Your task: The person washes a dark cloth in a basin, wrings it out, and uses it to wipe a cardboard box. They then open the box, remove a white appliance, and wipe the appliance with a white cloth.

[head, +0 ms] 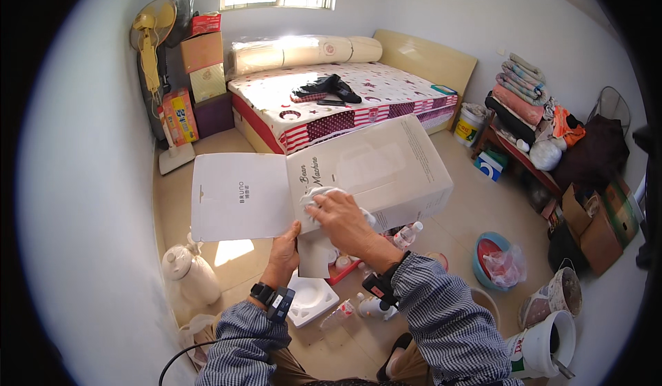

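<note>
A large white cardboard appliance box (372, 158) with its lid flap (240, 197) folded out to the left is held up before me. My left hand (286, 251) grips the box's near edge by the flap's hinge, thumb on top. Pressed on the printed side, my right hand (344, 220) holds a crumpled whitish cloth (313, 195), partly hidden under the fingers. Below the box, a white foam packing piece (311, 298), plastic bottles (407, 235) and a red tray (344, 272) lie on the floor.
A bed (331, 96) stands ahead, a standing fan (150, 49) and stacked boxes (201, 52) at the back left. On the right are a bench piled with bedding (522, 101), a blue basin (481, 277) and buckets (563, 334). A white lidded jar (178, 262) stands left.
</note>
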Demonstrator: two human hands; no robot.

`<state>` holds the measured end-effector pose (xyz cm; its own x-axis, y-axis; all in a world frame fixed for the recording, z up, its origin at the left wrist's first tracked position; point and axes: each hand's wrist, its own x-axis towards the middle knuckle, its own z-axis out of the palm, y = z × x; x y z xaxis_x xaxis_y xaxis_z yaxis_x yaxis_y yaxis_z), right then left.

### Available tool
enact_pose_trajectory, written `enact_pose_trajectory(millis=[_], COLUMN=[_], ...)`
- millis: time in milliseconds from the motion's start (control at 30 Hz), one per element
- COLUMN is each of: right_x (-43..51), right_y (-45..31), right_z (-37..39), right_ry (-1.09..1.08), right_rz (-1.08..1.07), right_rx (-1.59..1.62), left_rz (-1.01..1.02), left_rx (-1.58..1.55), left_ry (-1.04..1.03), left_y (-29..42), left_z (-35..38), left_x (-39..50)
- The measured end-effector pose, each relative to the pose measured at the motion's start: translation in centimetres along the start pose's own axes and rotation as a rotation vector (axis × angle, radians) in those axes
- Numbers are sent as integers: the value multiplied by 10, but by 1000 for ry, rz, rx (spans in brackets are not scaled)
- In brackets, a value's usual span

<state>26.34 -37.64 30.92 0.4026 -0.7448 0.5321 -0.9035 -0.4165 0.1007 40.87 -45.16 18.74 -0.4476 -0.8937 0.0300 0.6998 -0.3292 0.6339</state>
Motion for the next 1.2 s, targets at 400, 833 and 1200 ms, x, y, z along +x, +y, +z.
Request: enact_pose_trajectory(millis=[400,833,1200], right_x=[-18,42,-8], right_y=[215,56,20], right_z=[-39,42,29], right_ry=[201,-59,-224], right_rz=[642,-92,-123], right_rx=[-317,150,379], left_rz=[42,55,48], left_rx=[40,179,177], left_ry=[-116,-125,-194], left_y=[19,6,11], left_z=[-1,14,9], left_x=[-9,-8,-6])
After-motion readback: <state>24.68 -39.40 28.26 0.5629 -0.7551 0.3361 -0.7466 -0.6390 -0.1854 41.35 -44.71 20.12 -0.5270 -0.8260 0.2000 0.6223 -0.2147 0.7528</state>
